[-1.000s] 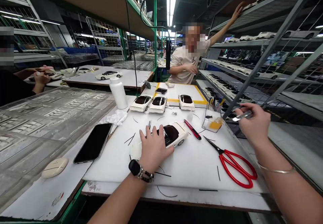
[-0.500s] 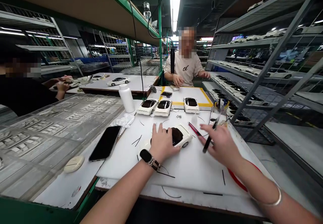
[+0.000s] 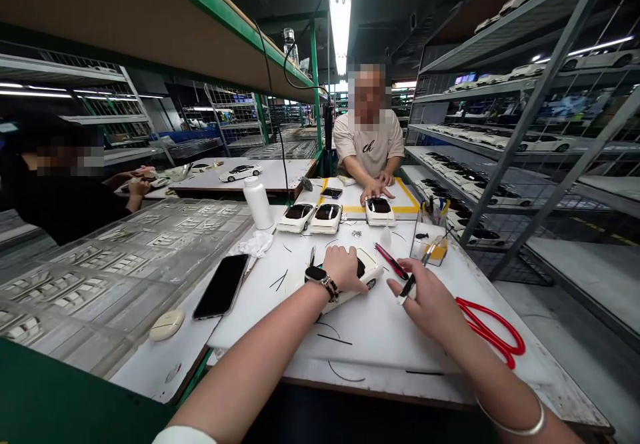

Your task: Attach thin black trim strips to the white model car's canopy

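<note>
My left hand [image 3: 345, 268] is wrapped over the roof of a white model car [image 3: 370, 267] on the white worktop. In my right hand [image 3: 425, 297] is a thin dark-handled tool [image 3: 409, 285], its tip pointing up and away toward a clear box. A red and black cutter [image 3: 391, 261] lies between the car and my right hand. Past my left hand stand two white model cars side by side [image 3: 296, 217] [image 3: 327, 218]. A third car [image 3: 380, 211] stands farther right, touched by the hand of the person opposite.
A black phone [image 3: 223, 287], a round cream case [image 3: 167, 325] and a white bottle [image 3: 258, 204] are at the left. Red-handled scissors [image 3: 495, 331] lie right of my right forearm. A clear box [image 3: 433, 247] holds tools. Racks of cars [image 3: 500, 84] line the right.
My left hand has closed further over the car. My right hand has moved slightly, and the scissors show more. The person opposite has reached to the farther car.
</note>
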`<state>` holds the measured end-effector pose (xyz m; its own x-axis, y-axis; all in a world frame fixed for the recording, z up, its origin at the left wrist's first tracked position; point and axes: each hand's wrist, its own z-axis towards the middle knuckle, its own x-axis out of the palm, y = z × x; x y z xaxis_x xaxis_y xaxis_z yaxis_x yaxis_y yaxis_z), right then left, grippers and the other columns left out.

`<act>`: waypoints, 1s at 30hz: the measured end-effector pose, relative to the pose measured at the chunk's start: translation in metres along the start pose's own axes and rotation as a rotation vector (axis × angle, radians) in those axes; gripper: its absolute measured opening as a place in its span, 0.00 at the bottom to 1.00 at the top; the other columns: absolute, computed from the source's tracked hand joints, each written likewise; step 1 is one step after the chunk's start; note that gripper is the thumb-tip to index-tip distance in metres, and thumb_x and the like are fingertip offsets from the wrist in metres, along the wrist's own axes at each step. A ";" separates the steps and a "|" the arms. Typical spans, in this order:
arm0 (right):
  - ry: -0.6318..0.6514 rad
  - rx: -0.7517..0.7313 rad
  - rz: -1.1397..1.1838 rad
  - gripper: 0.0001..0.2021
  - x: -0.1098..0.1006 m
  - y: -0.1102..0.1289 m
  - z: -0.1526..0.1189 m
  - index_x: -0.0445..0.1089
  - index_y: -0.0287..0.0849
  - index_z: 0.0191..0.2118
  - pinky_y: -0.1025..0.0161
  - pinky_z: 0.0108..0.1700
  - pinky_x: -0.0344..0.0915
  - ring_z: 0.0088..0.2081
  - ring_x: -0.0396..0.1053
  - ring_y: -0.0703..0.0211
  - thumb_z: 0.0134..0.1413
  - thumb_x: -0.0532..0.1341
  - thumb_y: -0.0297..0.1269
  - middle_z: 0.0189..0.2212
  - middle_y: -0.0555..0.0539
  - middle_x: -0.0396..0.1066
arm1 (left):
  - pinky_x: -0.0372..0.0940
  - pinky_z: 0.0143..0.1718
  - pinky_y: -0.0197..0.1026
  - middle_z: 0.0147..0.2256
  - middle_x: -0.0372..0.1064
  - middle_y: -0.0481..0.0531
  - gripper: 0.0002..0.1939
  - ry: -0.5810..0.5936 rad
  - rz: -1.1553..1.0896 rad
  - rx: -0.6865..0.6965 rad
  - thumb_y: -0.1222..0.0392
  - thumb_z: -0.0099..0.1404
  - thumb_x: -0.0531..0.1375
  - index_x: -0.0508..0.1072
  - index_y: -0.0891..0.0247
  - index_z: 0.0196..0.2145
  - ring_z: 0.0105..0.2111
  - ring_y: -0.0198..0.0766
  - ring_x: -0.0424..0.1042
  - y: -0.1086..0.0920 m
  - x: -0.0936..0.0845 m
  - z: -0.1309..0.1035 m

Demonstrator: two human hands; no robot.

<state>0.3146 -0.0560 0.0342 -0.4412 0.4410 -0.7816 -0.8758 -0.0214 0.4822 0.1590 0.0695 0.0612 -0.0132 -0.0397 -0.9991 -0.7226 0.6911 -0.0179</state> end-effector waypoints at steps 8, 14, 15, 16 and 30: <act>0.084 -0.070 0.196 0.17 -0.008 -0.008 0.000 0.61 0.44 0.47 0.50 0.46 0.70 0.48 0.71 0.47 0.59 0.55 0.51 0.48 0.40 0.70 | 0.40 0.65 0.54 0.62 0.58 0.49 0.49 0.103 0.011 0.529 0.59 0.43 0.69 0.54 0.51 0.62 0.64 0.52 0.49 0.027 -0.017 -0.048; 0.145 -0.150 0.327 0.14 0.036 0.019 -0.036 0.63 0.49 0.47 0.50 0.31 0.75 0.34 0.74 0.44 0.55 0.57 0.46 0.35 0.44 0.74 | 0.57 0.58 0.53 0.61 0.58 0.60 0.44 -0.243 -0.043 -0.111 0.56 0.58 0.62 0.46 0.57 0.66 0.60 0.54 0.59 0.025 -0.017 -0.125; 0.132 -0.145 0.342 0.18 0.045 0.026 -0.046 0.60 0.51 0.51 0.49 0.30 0.75 0.34 0.74 0.43 0.55 0.57 0.46 0.35 0.44 0.73 | 0.63 0.52 0.51 0.56 0.65 0.63 0.42 -0.210 -0.113 -0.248 0.49 0.62 0.59 0.44 0.62 0.67 0.55 0.54 0.66 0.023 -0.015 -0.136; 0.110 -0.158 0.370 0.24 0.054 0.035 -0.056 0.56 0.54 0.56 0.48 0.30 0.75 0.34 0.74 0.42 0.53 0.57 0.48 0.36 0.44 0.73 | 0.66 0.46 0.50 0.50 0.70 0.65 0.42 -0.166 -0.172 -0.362 0.43 0.64 0.54 0.43 0.66 0.67 0.50 0.54 0.70 0.021 -0.013 -0.144; 0.034 -0.468 0.605 0.14 -0.009 0.042 -0.039 0.67 0.52 0.47 0.55 0.28 0.67 0.28 0.67 0.55 0.63 0.47 0.36 0.26 0.48 0.67 | 0.61 0.54 0.50 0.57 0.61 0.69 0.53 -0.071 -0.285 -0.406 0.42 0.52 0.62 0.45 0.73 0.65 0.56 0.57 0.64 0.043 0.006 -0.142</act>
<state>0.2743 -0.0962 0.0460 -0.8695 0.2037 -0.4500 -0.4678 -0.6319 0.6180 0.0292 -0.0035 0.0594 0.2606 -0.1268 -0.9571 -0.9014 0.3230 -0.2882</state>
